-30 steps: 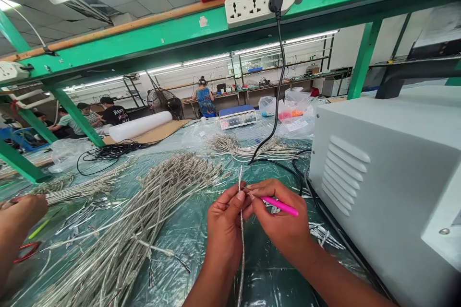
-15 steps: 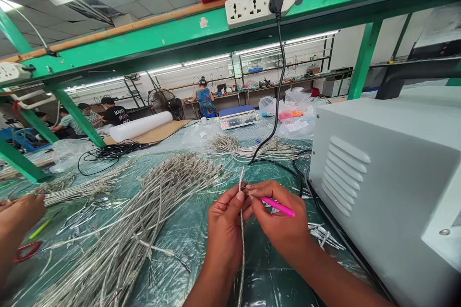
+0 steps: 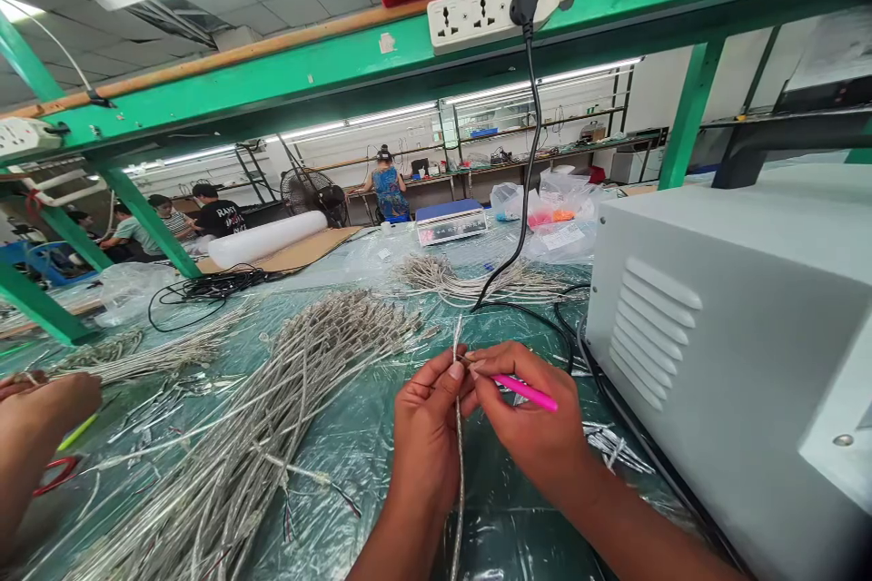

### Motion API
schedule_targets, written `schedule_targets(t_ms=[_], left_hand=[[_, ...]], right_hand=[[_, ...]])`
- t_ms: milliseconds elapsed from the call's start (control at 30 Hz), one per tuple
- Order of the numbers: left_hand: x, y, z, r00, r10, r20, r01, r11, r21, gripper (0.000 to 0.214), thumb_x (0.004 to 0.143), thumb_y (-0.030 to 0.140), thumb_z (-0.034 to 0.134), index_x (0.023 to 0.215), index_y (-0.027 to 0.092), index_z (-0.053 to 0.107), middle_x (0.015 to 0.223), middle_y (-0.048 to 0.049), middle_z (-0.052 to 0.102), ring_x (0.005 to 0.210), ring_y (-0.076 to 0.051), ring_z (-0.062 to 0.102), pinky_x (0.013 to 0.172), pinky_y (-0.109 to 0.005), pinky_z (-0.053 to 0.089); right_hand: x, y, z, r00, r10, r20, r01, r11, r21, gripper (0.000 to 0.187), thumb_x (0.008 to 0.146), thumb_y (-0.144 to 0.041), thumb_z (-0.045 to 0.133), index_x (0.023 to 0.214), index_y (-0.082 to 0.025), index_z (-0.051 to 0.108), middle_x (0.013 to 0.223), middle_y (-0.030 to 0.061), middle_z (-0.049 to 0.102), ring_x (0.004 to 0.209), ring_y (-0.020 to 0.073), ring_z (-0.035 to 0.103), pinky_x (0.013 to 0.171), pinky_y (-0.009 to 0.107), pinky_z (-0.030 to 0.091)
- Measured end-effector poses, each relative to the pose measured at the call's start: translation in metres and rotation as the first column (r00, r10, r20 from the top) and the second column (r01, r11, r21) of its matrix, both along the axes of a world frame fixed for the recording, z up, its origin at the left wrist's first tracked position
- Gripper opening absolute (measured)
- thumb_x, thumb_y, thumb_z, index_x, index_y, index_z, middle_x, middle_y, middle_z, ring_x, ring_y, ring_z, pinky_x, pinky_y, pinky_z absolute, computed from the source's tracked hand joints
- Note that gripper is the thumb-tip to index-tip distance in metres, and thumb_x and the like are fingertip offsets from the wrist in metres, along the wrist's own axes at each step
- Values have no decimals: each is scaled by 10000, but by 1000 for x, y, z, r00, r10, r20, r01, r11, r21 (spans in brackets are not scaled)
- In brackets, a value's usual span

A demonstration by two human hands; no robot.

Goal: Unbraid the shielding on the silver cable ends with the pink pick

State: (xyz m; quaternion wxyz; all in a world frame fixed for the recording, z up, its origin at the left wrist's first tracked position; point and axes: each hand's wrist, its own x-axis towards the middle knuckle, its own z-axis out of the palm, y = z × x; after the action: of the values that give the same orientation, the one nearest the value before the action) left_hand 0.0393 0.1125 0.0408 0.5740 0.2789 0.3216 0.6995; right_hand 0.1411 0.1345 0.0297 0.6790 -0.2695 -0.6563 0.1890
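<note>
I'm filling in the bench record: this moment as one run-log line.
left hand: pinches cable | right hand: holds pink tool near cable | cable bundle: at left | grey machine: at right

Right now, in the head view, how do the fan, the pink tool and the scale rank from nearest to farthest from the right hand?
1. Pink tool: held in the right hand.
2. Scale: ahead on the table and slightly left.
3. Fan: in the background, farther left.
</note>
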Motion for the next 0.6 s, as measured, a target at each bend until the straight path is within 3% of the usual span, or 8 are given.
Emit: schedule_targets(t_ms=[200, 367, 600], left_hand=[[-1, 3, -4, 1000, -30, 3, 30, 999, 27, 204, 752, 135, 768, 952, 106, 746, 916, -102, 751, 544, -54, 579, 528, -139, 467], [0, 2, -3, 999, -32, 21, 31, 999, 25, 205, 745, 120, 772, 948, 100, 746, 894, -103, 758, 676, -113, 677, 549, -138, 491], [1, 2, -5, 997, -68, 19, 68, 997, 28, 176, 801, 143, 730, 970, 97, 736, 947, -145, 755, 804, -158, 711, 689, -180, 545]], right_hand=[[1, 0, 1, 999, -29, -14, 30, 999, 13, 232, 790, -6, 590, 809, -236, 616, 817, -39, 697, 844, 118, 698, 798, 220, 545], [1, 0, -1, 999, -25, -21, 24, 999, -21, 223, 804, -24, 590, 821, -243, 626, 844, -42, 705, 872, 120, 697, 814, 222, 544], [0, 0, 0, 992, -112, -58, 105, 989, -102, 194, 819, -53, 597, 821, -246, 614, 853, -41, 700, 890, 118, 693, 790, 207, 536]])
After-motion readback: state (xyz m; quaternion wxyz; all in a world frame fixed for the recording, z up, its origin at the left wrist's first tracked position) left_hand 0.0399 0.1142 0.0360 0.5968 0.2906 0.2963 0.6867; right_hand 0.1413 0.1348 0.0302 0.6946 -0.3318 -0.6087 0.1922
